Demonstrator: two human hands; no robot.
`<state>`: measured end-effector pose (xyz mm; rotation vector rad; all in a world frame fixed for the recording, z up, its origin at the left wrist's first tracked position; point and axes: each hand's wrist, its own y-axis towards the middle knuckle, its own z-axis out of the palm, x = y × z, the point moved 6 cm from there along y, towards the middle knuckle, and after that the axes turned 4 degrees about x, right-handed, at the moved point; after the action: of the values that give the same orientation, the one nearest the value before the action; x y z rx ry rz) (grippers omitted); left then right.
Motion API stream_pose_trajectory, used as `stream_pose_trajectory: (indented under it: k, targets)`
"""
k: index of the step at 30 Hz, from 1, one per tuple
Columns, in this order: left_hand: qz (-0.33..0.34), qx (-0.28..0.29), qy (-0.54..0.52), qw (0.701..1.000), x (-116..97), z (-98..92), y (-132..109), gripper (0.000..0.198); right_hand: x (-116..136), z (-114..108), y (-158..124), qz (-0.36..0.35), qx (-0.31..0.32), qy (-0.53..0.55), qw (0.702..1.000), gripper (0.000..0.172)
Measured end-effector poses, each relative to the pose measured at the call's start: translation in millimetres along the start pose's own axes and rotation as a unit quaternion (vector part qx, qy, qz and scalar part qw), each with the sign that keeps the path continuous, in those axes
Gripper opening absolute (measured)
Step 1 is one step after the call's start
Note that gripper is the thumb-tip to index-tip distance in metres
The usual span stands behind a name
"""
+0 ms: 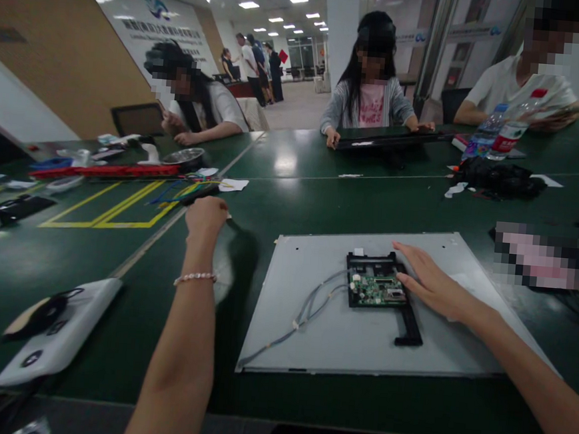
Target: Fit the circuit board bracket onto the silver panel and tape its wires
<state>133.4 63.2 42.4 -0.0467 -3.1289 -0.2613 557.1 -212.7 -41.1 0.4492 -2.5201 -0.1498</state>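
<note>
A flat grey metal panel (pixel 288 297) lies on the green table in front of me. On it sits a black plastic bracket (pixel 410 327) carrying a green circuit board (pixel 376 291). A bundle of thin grey cables (pixel 307 309) runs from the board to the panel's lower left corner. My right hand (pixel 429 281) rests with fingers stretched out at the right side of the bracket, its fingertips touching or very near the bracket's edge. My left hand (pixel 207 216) is closed over the table left of the panel; what it holds, if anything, is too small to make out.
Left of me lie a white device (pixel 72 334), a red strip (pixel 107 170) and several wires. A person across the table holds a dark flat panel (pixel 390 143). Bottles (pixel 514 131) and a black bundle (pixel 503 179) are at right. Another person sits at the far left.
</note>
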Motion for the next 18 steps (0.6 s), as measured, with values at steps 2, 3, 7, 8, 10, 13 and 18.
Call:
stream_pose_trajectory:
  k: [2,3,7,8,10,13,18]
  targets:
    - [0.021,-0.023,-0.004,1.000,-14.8,-20.6,-3.3,0.032,0.4,-0.1,0.0,0.001,-0.001,0.001,1.000,0.060]
    - [0.032,-0.034,-0.006,0.999,-23.9,-31.5,-5.8,0.034,0.6,-0.2,0.0,0.001,-0.002,0.001,1.000,0.060]
    - [0.120,-0.092,-0.028,0.988,-74.4,-75.5,-29.7,0.034,2.4,-0.9,0.2,-0.004,-0.006,0.002,1.000,0.061]
    - [0.152,-0.099,-0.032,0.983,-89.7,-83.7,-40.3,0.033,3.3,-1.2,0.2,-0.007,-0.007,0.003,1.000,0.061]
    - [0.206,-0.095,-0.024,0.974,-119.3,-93.5,-66.5,0.032,5.5,-2.0,0.3,-0.013,-0.009,0.005,1.000,0.061]
    - [0.259,-0.061,-0.002,0.964,-154.8,-89.9,-115.4,0.031,9.8,-2.4,0.2,-0.017,-0.007,0.008,1.000,0.061]
    - [0.342,-0.016,0.003,0.940,-185.1,-55.6,-204.4,0.024,17.3,0.6,-0.1,-0.022,0.001,0.004,1.000,0.061]
